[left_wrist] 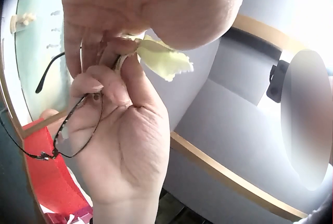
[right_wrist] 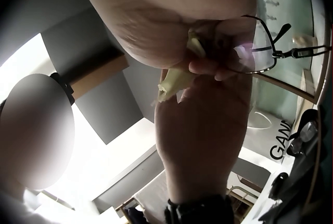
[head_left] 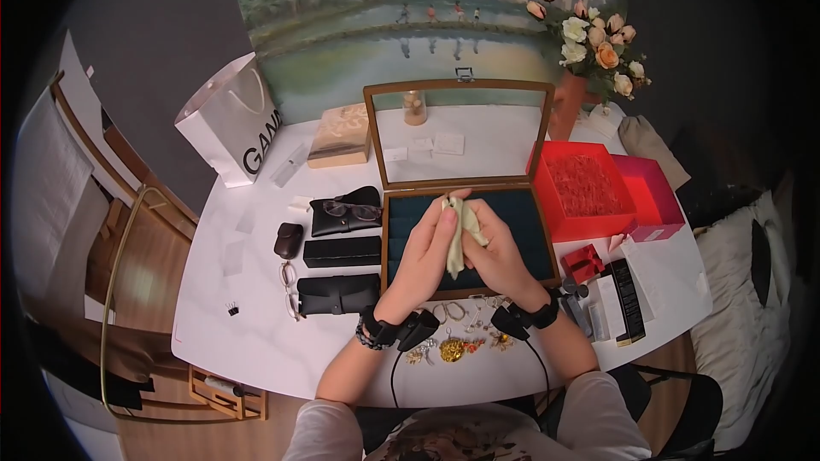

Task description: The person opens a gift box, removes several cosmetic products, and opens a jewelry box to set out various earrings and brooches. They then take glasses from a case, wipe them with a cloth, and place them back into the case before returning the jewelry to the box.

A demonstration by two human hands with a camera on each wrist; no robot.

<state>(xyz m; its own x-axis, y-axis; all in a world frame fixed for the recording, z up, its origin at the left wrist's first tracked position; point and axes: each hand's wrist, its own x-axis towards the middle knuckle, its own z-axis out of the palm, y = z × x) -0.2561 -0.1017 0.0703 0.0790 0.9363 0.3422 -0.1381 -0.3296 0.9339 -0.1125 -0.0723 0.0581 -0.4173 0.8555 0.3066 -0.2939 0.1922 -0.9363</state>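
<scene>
Both hands meet over the open display case [head_left: 401,277], with a pale yellow-green cloth [head_left: 458,248] gripped between them. My left hand [head_left: 423,248] has its thumb pressed on the cloth; my right hand [head_left: 495,256] curls its fingers round the other side. Thin dark-framed eyeglasses [left_wrist: 54,153] stick out from between the hands in the left wrist view. One lens and a temple of the eyeglasses [right_wrist: 276,54] show in the right wrist view. From the head the hands hide these glasses, and the cloth covers the part of the frame within the fingers.
Left of the case lie black glasses cases [head_left: 339,294], one with glasses [head_left: 352,210] on top, and another pair [head_left: 289,290]. Jewellery [head_left: 455,348] lies near the front edge. A red box [head_left: 585,226] stands right, a paper bag [head_left: 218,132] back left.
</scene>
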